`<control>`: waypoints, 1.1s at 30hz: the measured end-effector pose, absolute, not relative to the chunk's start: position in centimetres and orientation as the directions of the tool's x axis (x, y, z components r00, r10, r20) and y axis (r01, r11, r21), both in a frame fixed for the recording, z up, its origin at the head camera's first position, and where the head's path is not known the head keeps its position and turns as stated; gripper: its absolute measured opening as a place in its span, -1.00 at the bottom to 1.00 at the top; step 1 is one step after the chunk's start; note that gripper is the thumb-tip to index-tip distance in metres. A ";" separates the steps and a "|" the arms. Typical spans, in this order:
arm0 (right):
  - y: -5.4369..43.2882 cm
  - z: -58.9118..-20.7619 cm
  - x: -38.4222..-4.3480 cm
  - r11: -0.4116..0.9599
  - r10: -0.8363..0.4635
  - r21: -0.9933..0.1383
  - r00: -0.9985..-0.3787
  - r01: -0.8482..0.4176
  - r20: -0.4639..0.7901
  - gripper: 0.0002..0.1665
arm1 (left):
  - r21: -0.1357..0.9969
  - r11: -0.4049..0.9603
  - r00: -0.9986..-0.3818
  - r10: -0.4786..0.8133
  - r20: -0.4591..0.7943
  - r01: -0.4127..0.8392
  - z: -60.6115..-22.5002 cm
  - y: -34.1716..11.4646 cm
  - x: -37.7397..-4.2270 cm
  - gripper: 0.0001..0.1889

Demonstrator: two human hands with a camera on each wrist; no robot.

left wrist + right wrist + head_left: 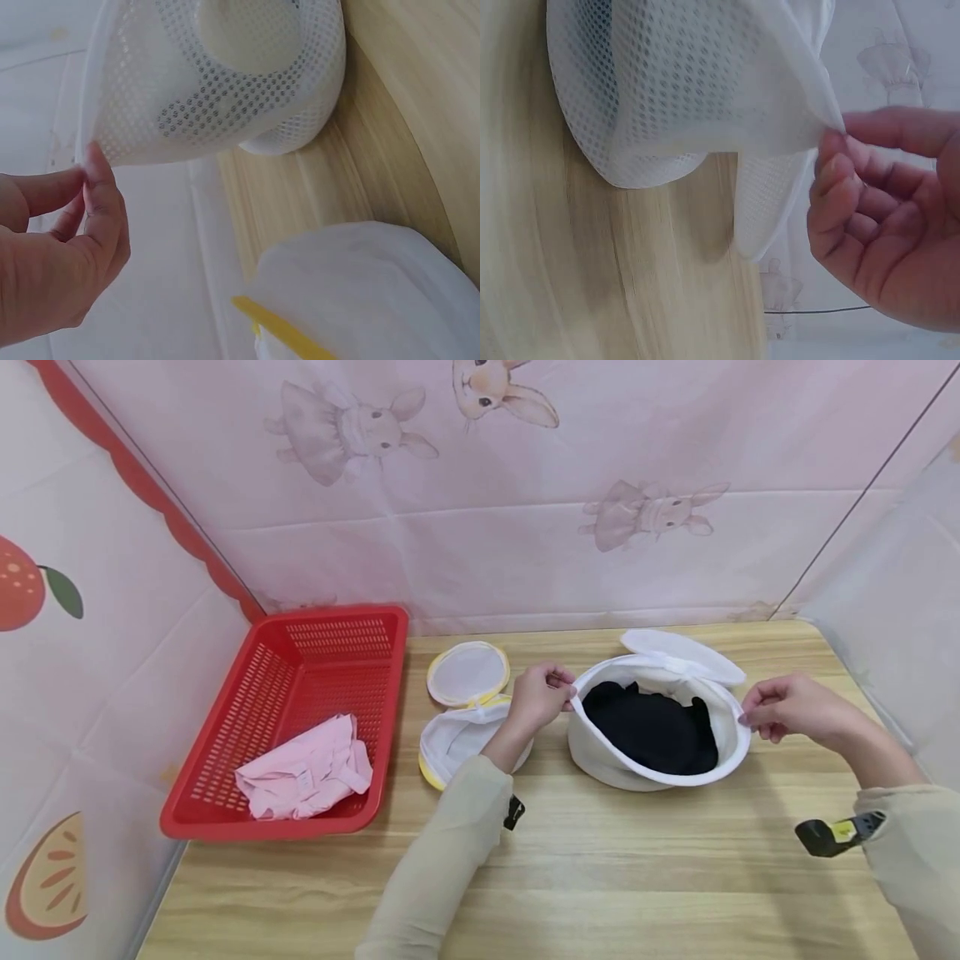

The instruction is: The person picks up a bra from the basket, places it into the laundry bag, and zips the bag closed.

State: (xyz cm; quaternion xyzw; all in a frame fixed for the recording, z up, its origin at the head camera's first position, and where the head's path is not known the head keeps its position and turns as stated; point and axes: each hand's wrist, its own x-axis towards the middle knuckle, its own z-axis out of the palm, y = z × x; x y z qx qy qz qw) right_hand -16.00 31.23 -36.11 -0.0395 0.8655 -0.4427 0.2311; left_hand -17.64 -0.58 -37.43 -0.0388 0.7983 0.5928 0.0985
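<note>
A white mesh laundry bag (611,768) stands on the table with its round lid (682,653) flipped back toward the wall. Inside it lies a bundle of black fabric (652,731). My left hand (538,697) pinches the bag's rim on the left side between thumb and fingers. On the opposite side my right hand (795,708) pinches the rim the same way. Both wrist views show the mesh wall pulled outward at the pinched edge, by the left hand (75,240) and the right hand (885,202).
Left of the bag sits a smaller white mesh bag with yellow trim (457,739), its lid (468,674) open. A red plastic basket (393,693) at the table's left holds a folded pink garment (303,768). A fabric-covered wall (495,560) borders the table's back.
</note>
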 end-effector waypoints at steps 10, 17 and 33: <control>33.1 -37.3 -16.6 0.364 -0.240 -0.911 -0.925 0.195 -0.294 -0.70 | 0.955 0.250 -0.980 0.073 -0.184 -0.161 -37.4 -0.9 -17.5 -0.93; 33.9 -39.3 -17.3 0.151 -0.189 -0.960 -0.947 0.234 -0.261 -0.63 | 0.949 0.267 -0.974 0.108 -0.201 -0.166 -37.4 -0.5 -17.0 -0.93; 33.3 -41.2 -18.0 0.004 -0.147 -0.966 -0.955 0.259 -0.257 -0.55 | 0.947 0.281 -0.969 0.142 -0.203 -0.157 -37.5 -0.3 -16.5 -0.94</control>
